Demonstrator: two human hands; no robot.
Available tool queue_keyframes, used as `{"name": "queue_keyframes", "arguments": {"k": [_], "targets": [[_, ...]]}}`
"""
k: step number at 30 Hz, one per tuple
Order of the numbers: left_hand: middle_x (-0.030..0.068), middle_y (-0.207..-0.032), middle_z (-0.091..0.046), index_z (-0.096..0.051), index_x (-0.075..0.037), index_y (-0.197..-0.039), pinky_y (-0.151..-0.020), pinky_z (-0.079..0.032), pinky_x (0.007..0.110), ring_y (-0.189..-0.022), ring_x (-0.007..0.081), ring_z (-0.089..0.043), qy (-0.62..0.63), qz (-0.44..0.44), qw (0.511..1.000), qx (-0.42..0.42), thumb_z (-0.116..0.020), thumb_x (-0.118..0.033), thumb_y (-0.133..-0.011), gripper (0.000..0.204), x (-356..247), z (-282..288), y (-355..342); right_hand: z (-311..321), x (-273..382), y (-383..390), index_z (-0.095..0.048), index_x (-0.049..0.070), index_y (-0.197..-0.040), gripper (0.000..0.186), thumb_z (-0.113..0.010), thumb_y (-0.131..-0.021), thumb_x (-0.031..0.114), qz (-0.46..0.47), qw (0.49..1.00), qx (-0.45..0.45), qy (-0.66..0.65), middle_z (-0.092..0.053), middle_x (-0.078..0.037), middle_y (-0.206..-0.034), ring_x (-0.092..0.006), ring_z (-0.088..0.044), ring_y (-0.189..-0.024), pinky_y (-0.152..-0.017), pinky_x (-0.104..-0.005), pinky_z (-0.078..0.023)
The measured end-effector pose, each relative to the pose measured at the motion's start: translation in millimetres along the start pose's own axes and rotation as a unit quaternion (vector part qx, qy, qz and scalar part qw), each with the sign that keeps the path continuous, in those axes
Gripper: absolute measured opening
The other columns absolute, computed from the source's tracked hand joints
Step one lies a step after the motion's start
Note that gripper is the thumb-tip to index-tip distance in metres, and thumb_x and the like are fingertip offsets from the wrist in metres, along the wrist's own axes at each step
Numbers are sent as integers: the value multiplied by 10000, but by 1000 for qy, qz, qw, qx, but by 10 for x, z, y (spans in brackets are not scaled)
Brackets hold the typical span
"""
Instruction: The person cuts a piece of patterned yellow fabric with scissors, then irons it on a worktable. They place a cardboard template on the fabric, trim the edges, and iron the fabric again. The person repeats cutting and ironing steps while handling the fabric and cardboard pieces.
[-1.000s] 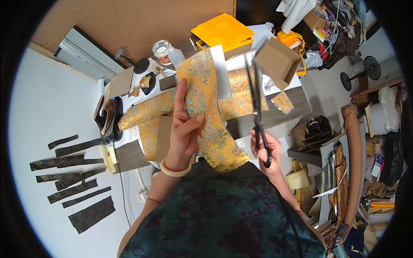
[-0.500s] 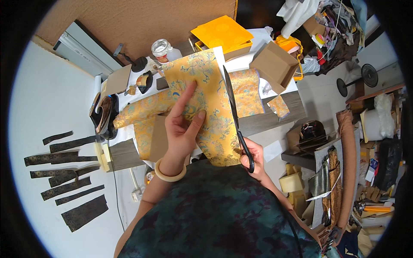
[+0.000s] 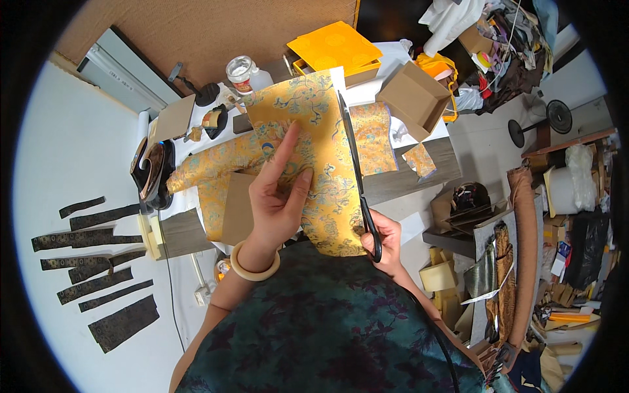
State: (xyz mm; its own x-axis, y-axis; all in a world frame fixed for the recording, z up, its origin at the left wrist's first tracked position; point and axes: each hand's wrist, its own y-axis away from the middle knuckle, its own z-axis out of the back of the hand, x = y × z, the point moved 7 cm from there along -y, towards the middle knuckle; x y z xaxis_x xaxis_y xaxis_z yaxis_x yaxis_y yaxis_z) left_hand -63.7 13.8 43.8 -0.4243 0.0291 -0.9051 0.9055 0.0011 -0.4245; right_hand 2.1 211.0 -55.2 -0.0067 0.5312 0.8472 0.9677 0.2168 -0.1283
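A yellow brocade piece point(image 3: 331, 183) with blue floral patterns is held up before my body, a narrow white edge showing at its upper right corner. My left hand point(image 3: 275, 206) grips it from the left, thumb and index finger lying on the front and the other fingers hidden behind. In my right hand point(image 3: 385, 239) are black-handled scissors point(image 3: 356, 160), their long blades pointing away from me along the right edge of the brocade. Whether the blades are parted is hard to see. A pale bangle point(image 3: 255, 263) circles my left wrist.
On the table lie a brocade roll point(image 3: 213, 160), more brocade point(image 3: 371, 134) and a small scrap point(image 3: 419, 159). An iron point(image 3: 154, 171) stands at the left. Farther back are an open cardboard box point(image 3: 414, 98), a yellow box point(image 3: 335, 47) and a jar point(image 3: 240, 72). Fabric rolls point(image 3: 522, 255) lean at the right.
The scissors have shifted slightly farther up along the brocade's right edge. The whole view has moved a little; both hands keep their grip.
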Motion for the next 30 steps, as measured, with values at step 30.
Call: {"name": "queue_keyframes", "arguments": {"k": [30], "targets": [[134, -1647, -448, -400, 12, -1605, -1194, -357, 317, -1492, 185, -416, 38, 47, 995, 76, -581, 103, -997, 641, 153, -330, 56, 167, 108, 53, -596, -97, -1410, 492, -751, -989, 106, 15, 992, -115, 57, -672, 0, -943, -24, -554, -739, -643, -189, -400]]}}
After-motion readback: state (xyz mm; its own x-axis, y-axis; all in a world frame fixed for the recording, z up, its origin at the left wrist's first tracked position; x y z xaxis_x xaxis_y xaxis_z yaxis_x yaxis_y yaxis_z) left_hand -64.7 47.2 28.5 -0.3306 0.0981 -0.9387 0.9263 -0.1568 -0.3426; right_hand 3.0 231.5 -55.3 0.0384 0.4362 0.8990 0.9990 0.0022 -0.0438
